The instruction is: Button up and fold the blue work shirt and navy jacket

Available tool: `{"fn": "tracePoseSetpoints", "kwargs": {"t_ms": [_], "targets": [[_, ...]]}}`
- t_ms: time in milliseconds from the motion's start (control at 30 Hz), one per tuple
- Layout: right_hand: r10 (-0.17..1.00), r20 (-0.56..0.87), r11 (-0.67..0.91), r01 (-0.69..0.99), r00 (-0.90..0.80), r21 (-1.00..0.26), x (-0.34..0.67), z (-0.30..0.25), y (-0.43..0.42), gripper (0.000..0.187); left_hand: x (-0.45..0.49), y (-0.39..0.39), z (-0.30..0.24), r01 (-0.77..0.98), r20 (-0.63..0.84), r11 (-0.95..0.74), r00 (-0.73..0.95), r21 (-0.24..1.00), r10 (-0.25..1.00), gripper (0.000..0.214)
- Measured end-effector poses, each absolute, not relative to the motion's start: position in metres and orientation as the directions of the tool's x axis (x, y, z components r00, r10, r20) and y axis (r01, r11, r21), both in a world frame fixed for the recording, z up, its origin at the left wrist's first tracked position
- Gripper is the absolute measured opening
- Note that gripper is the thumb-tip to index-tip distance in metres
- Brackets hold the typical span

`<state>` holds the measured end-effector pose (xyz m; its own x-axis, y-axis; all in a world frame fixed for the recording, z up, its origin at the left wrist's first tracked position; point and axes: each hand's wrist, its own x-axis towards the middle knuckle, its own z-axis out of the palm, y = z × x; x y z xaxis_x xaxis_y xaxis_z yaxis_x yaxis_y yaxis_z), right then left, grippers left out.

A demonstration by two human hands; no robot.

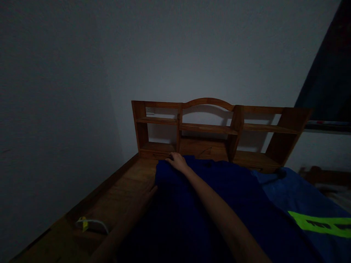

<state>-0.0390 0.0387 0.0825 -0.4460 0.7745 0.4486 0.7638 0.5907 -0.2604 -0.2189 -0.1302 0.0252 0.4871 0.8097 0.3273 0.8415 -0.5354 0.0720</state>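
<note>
A dark blue cloth [227,193] lies spread over a bare wooden surface [120,186], with small folds along its far edge. My right hand [177,161] rests on the cloth's far left corner, fingers stretched out over it. Nearer to me, my left hand [147,193] is low at the cloth's left edge, partly on the wood. Its fingers look extended, though the dim light blurs them. Neither hand shows the cloth gripped between the fingers.
A wooden shelf unit [207,128] with an arched top stands against the pale wall. On the right lies a lighter blue cloth [285,182] with a bright yellow-green band [323,223]. A white cord [95,221] with a yellow tag [85,223] is at lower left.
</note>
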Motion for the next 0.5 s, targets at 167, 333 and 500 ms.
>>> {"fn": "tracePoseSetpoints", "kwargs": {"t_ms": [167, 333, 500], "targets": [[0.795, 0.377, 0.574, 0.79, -0.475, -0.215, -0.107, 0.062, 0.068, 0.021, -0.221, -0.12, 0.014, 0.892, 0.356, -0.425, 0.35, 0.155, 0.866, 0.052], [0.818, 0.397, 0.52, 0.831, -0.417, -0.198, -0.124, 0.053, 0.092, 0.02, -0.225, -0.114, 0.007, 0.856, 0.319, -0.417, 0.32, 0.305, 0.892, 0.038], [0.828, 0.398, 0.496, 0.847, -0.396, -0.19, -0.129, 0.046, 0.1, 0.022, -0.227, -0.124, 0.015, 0.834, 0.284, -0.38, 0.281, 0.399, 0.917, 0.02]]}}
